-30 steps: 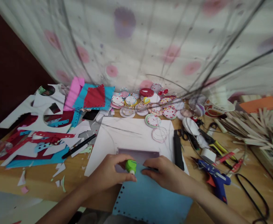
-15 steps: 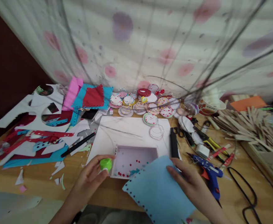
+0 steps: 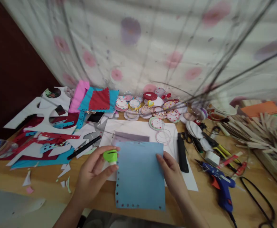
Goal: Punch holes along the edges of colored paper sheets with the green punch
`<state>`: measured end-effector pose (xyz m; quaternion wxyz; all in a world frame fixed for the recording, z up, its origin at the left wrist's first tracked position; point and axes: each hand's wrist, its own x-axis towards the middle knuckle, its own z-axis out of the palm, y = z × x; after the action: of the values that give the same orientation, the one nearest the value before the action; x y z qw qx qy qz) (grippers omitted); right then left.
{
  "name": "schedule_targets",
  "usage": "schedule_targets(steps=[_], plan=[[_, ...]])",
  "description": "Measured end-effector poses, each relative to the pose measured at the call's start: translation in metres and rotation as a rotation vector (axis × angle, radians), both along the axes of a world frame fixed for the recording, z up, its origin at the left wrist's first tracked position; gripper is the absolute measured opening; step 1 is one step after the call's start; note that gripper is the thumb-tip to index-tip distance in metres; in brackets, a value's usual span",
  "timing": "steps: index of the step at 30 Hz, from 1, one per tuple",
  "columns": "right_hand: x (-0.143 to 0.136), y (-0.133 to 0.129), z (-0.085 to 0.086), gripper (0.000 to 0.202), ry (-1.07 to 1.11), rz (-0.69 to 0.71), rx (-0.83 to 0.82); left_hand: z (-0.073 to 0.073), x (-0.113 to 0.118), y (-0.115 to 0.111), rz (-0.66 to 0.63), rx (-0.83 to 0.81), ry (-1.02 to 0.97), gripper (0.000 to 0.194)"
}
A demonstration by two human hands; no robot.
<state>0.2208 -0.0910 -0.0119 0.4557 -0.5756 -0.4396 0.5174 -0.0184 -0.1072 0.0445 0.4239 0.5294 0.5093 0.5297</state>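
Two bare hands work at one blue sheet (image 3: pixel 140 174), held upright-facing over the front of a wooden table (image 3: pixel 48 186), partly in front of a shallow box (image 3: pixel 131 136). The left hand (image 3: pixel 89 174) grips a green punch (image 3: pixel 110 155) between thumb and fingers at the sheet's upper left edge; whether the paper lies in the punch's mouth cannot be told. The right hand (image 3: pixel 171 174) pinches the sheet's right edge. For good punching, the sheet is best held flat and taut, its margin square to the punch and seated to an even depth, and each hole spaced by its neighbour before a full squeeze. Holes line much of the left edge; the lower edge bears a short row near the left corner and one hole near the right, so the gap between probably calls for careful spacing.

Counts: one black pen (image 3: pixel 83 148) at left; one thick black object (image 3: pixel 182 155), one blue glue gun (image 3: pixel 220 183) and one orange piece (image 3: pixel 260 109) at right; one red sheet (image 3: pixel 99 100) at the back. Decorated paper rounds (image 3: pixel 156 123) and pale sticks (image 3: pixel 252 133) overlap too much for an exact count.
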Motion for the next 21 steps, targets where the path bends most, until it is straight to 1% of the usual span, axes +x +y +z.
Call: schedule_targets(steps=[3,6,11,14,16,18,20,21], plan=[[-0.004,0.001,-0.005,0.031,0.022,-0.048,0.006,0.000,0.006,-0.009,-0.089,-0.004,0.007,0.036],[-0.004,-0.003,-0.007,0.032,0.036,-0.089,0.021,-0.003,0.009,-0.014,-0.163,0.011,0.112,0.042],[-0.004,-0.015,-0.011,0.029,0.074,-0.181,0.083,0.001,0.015,-0.010,-0.225,0.254,0.393,0.046],[-0.005,-0.025,-0.011,0.026,0.039,-0.261,0.159,0.003,0.021,-0.009,-0.239,0.375,0.424,0.043],[-0.006,-0.033,-0.007,0.022,-0.026,-0.322,0.280,0.003,0.025,-0.011,-0.231,0.410,0.409,0.043],[-0.007,-0.041,0.000,0.017,-0.112,-0.371,0.423,0.000,0.030,-0.012,-0.212,0.360,0.387,0.042],[-0.010,-0.049,0.008,0.016,-0.211,-0.381,0.534,-0.004,0.034,-0.012,-0.182,0.219,0.323,0.037],[-0.012,-0.053,0.011,0.017,-0.251,-0.360,0.569,-0.008,0.037,-0.012,-0.169,0.139,0.259,0.034]])
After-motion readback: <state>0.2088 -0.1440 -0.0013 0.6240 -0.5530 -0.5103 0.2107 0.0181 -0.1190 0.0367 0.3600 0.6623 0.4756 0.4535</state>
